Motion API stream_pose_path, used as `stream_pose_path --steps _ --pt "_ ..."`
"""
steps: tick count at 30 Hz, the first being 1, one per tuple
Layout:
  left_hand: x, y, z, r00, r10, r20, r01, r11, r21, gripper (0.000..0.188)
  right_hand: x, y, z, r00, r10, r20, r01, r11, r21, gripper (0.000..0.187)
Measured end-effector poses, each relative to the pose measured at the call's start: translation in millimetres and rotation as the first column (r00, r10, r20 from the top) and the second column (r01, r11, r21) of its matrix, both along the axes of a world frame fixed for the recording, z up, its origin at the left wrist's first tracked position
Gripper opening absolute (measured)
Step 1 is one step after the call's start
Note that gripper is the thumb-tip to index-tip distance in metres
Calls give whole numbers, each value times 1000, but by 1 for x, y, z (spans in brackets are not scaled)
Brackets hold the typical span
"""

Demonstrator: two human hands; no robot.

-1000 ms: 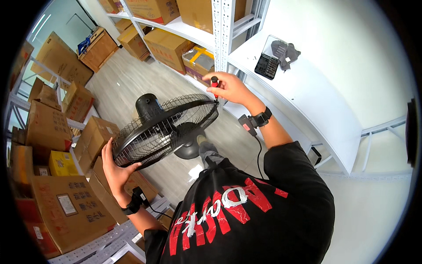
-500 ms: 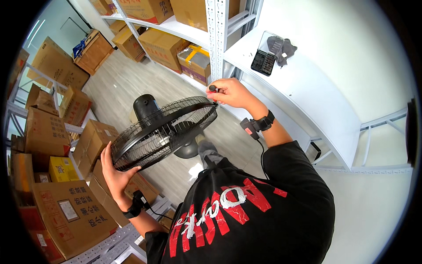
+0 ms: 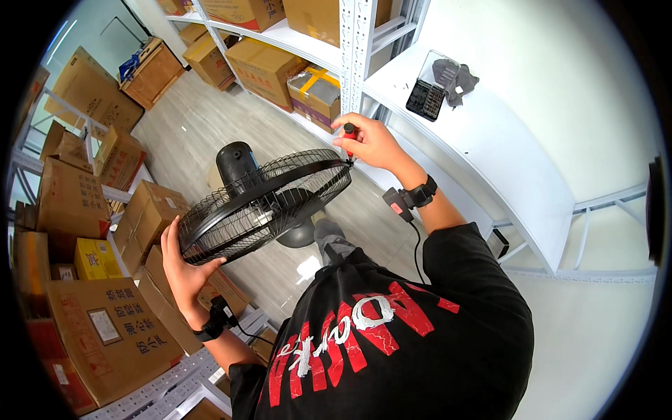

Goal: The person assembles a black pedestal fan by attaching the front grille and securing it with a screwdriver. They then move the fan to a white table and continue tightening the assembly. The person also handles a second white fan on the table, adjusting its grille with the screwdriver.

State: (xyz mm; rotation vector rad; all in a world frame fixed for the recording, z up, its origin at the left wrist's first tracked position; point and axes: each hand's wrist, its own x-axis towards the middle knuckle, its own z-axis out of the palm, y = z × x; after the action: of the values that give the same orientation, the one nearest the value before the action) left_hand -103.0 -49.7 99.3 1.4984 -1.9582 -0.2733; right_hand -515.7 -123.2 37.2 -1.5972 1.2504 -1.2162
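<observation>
A black electric fan stands in front of me, its round wire cage turned nearly edge-on. My left hand grips the cage's left rim, thumb on the near side and fingers along the outer edge. At the opposite rim, my right hand holds a small red screwdriver with a black cap. Its handle is upright between thumb and fingers, and the index finger is raised off the handle. The lower end meets a small fitting on the rim; the tip is too small to make out.
On the white shelf at right lie an open black bit case and a grey cloth. Cardboard boxes crowd the racks at left, with more boxes on the far rack. The fan's round base is near my foot.
My right hand's fingers have loosened and spread around the screwdriver, showing more of its red handle. The view has shifted slightly. My left hand keeps its grip on the fan.
</observation>
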Motion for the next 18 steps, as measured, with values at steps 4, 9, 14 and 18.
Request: stream_pose_path --steps 4,9,14,18 --pt "4 0 -2 1000 7 16 -7 1000 -3 105 -10 -5 -2 976 212 57 -218 966 135 25" --pt "8 -1 -3 1000 -13 17 13 1000 -27 105 -17 2 9 933 271 236 -316 931 184 23" --pt "4 -2 -1 999 -34 29 35 999 -38 105 -15 4 2 982 176 75 -186 968 166 20" --pt "4 -1 0 999 -37 32 38 999 -39 105 -10 4 -11 998 30 -53 -29 999 22 21"
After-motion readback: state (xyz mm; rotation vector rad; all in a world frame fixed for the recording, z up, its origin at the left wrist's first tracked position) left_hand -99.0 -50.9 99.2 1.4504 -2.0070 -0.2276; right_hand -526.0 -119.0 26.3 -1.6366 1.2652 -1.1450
